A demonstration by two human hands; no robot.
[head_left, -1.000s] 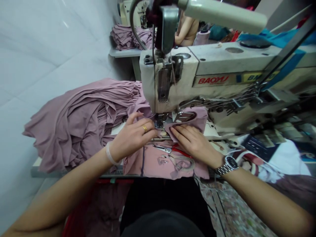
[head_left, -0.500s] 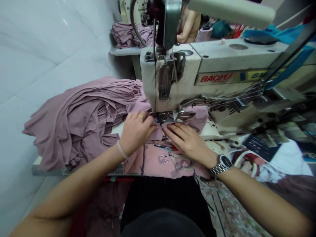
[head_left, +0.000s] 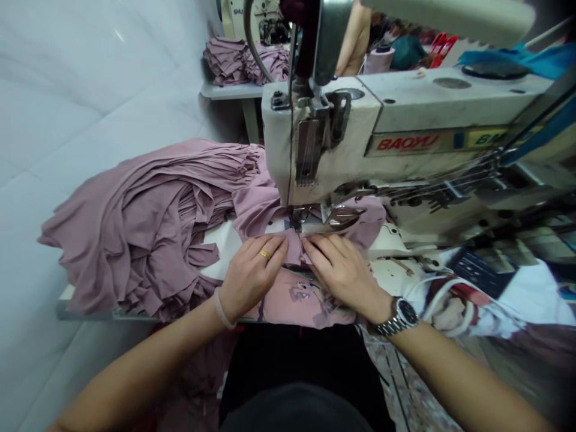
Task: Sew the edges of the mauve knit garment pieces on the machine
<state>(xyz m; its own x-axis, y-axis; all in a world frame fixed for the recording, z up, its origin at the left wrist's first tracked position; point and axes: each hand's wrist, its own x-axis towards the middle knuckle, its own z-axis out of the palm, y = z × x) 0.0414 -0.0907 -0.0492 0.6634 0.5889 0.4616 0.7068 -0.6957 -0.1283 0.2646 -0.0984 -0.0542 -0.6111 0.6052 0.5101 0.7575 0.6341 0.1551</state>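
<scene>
A mauve fabric piece [head_left: 297,246] lies under the presser foot [head_left: 297,221] of a cream sewing machine [head_left: 405,132]. My left hand [head_left: 252,273], with a gold ring and a pale wristband, presses the fabric just left of the foot, fingers curled together on the cloth. My right hand [head_left: 342,270], with a metal watch at the wrist, lies flat on the same piece just right of the foot, fingers stretched towards the needle. The two hands nearly touch at the fingertips.
A big heap of mauve fabric pieces [head_left: 144,222] fills the table's left side. More folded mauve pieces [head_left: 243,60] lie on a far table beside another machine, where part of another person's arm [head_left: 353,36] shows. A pink printed cloth [head_left: 299,300] covers the table's front edge.
Both hands have drawn back towards me and closer together on the fabric in front of the foot. The scissors seen earlier beneath my right hand are now covered.
</scene>
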